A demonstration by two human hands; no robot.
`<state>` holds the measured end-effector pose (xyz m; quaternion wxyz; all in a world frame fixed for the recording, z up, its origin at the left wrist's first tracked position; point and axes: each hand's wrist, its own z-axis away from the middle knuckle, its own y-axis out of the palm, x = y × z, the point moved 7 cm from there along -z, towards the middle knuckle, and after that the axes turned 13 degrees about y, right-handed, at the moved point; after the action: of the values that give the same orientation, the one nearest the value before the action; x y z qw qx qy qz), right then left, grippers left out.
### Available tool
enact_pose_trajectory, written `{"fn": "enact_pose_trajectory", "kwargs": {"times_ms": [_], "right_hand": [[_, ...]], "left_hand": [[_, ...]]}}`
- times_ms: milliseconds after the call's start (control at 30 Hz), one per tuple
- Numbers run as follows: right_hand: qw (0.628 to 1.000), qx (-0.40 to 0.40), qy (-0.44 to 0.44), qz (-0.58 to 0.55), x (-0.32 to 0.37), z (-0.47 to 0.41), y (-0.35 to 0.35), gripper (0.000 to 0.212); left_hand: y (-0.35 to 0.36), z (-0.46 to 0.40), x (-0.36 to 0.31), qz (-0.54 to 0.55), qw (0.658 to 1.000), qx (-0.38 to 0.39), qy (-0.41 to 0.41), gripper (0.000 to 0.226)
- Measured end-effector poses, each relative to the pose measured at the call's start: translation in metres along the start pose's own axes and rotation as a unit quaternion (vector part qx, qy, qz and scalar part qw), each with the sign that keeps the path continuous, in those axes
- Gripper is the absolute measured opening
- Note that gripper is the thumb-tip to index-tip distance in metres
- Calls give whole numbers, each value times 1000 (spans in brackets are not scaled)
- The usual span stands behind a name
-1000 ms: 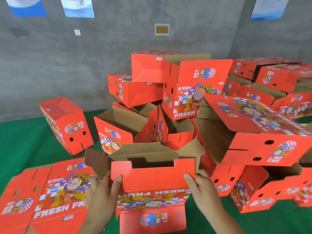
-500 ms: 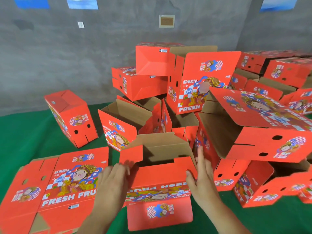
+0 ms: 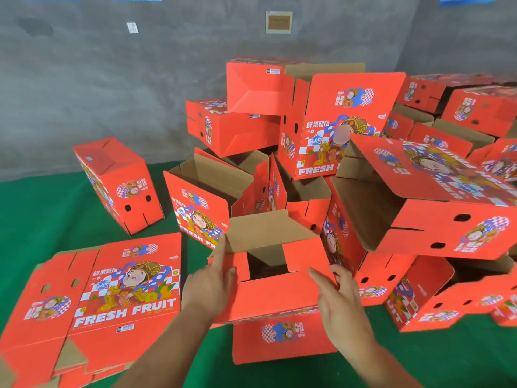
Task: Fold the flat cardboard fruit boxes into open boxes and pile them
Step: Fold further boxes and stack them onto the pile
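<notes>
A red fruit box (image 3: 277, 295) stands in front of me on the green floor, its end flaps partly folded in and brown inside showing. My left hand (image 3: 209, 284) presses flat on the left small flap, fingers stretched out. My right hand (image 3: 338, 298) pushes the right small flap inward with open fingers. A stack of flat printed boxes (image 3: 112, 292) lies at the left. Behind is a heap of folded boxes (image 3: 335, 130), several tipped on their sides.
A single folded box (image 3: 120, 183) stands apart at the left on the green mat (image 3: 42, 214). A large open box (image 3: 419, 208) lies on its side close to the right. A grey wall (image 3: 112, 79) closes off the back.
Both small side flaps have been folded inward over the opening, and the far brown flap has come down. My hands moved from the box edges onto those flaps.
</notes>
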<state>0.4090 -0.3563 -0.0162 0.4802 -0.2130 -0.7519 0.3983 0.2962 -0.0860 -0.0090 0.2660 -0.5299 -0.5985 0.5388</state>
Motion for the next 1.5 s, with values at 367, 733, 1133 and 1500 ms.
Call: {"fn": "enact_pose_trajectory", "kwargs": {"times_ms": [367,733,1133,1500], "right_hand": [[927,11,265,-266,-8,-44,-5,74],[907,171,249,-294,-8,-61,13,84],[882,142,320,-316,-18,-85,19,98],[960,71,269,8,-33,-60,27,82]], "left_hand": [[13,-4,4,596,780,-51,-184,79],[14,-4,-2,497,859,-40,-113,37],[27,6,2,464,884,-42,-37,44],[37,34,-18,323,932,-101,-127,70]]}}
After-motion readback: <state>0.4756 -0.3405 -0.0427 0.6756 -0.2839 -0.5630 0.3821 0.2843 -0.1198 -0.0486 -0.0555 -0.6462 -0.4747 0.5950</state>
